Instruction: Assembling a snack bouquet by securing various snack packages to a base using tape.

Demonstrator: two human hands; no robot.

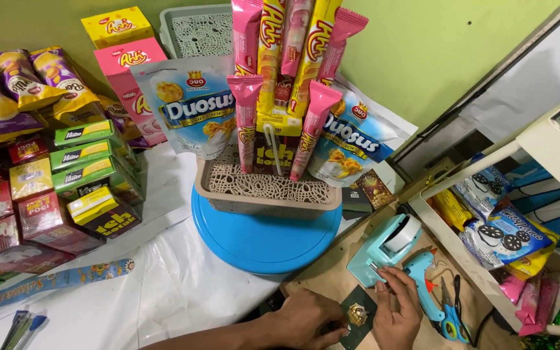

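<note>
Floor worksite, green wall. Left hand pinches small gold ornament (light, likely fragile; hold edges). Right hand, fingers closed, pulls tape at the tape dispenser.

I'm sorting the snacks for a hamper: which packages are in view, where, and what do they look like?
Stick packs: upright in the beige basket, pink and yellow.
Pouches: beside the sticks, white and blue.
Cartons: stacked at left, green.
Bags: far left, purple and yellow.
Boxes: lower left, dark red.
Cookie packs: right shelf, blue.
</note>
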